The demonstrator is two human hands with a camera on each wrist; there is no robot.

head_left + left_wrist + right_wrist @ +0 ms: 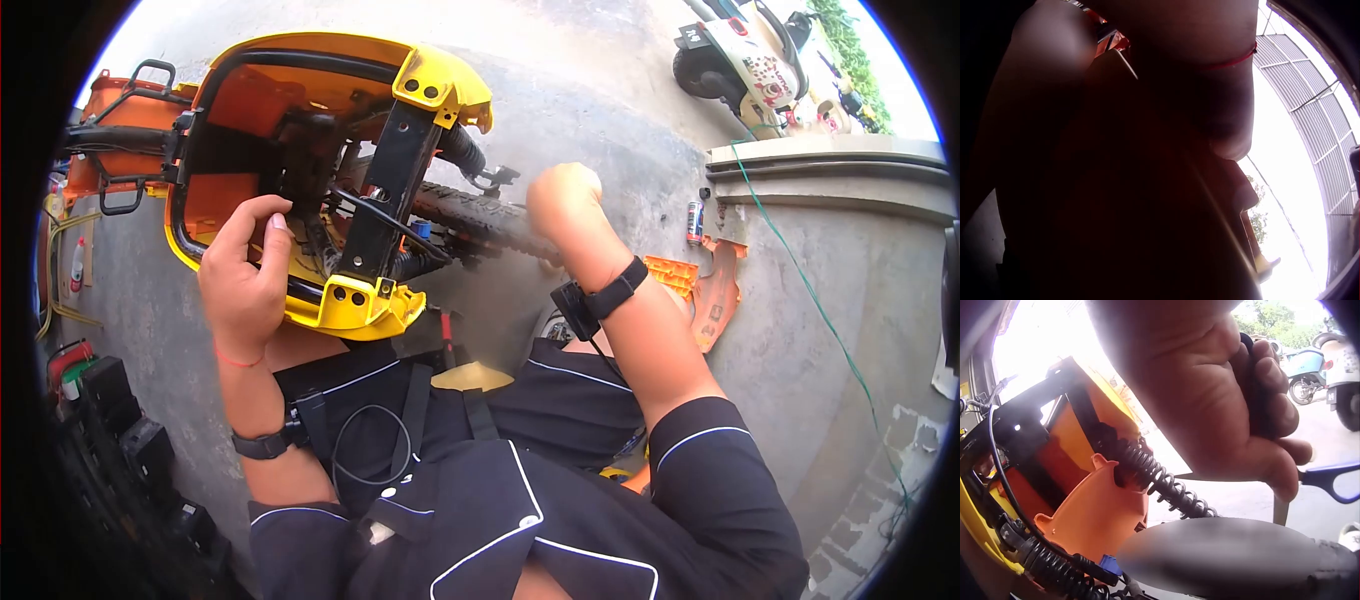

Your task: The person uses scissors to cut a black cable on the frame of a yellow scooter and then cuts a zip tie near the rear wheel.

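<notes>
A yellow scooter body shell stands tipped up, its orange inside and black cross-frame facing me. At the shell's lower left rim is my left hand, index finger and thumb curved and its other fingers hidden; the left wrist view is mostly dark shadow there. My right hand is raised to the right of the rear tyre. In the right wrist view its fingers curl round scissors; a blue handle loop shows beyond the thumb and a blade below it. A coil spring shock absorber is beside this hand.
Orange plastic panels and a spray can are on the floor at right. A green cord runs across the concrete. A white scooter stands at the back right. Black boxes line the left side.
</notes>
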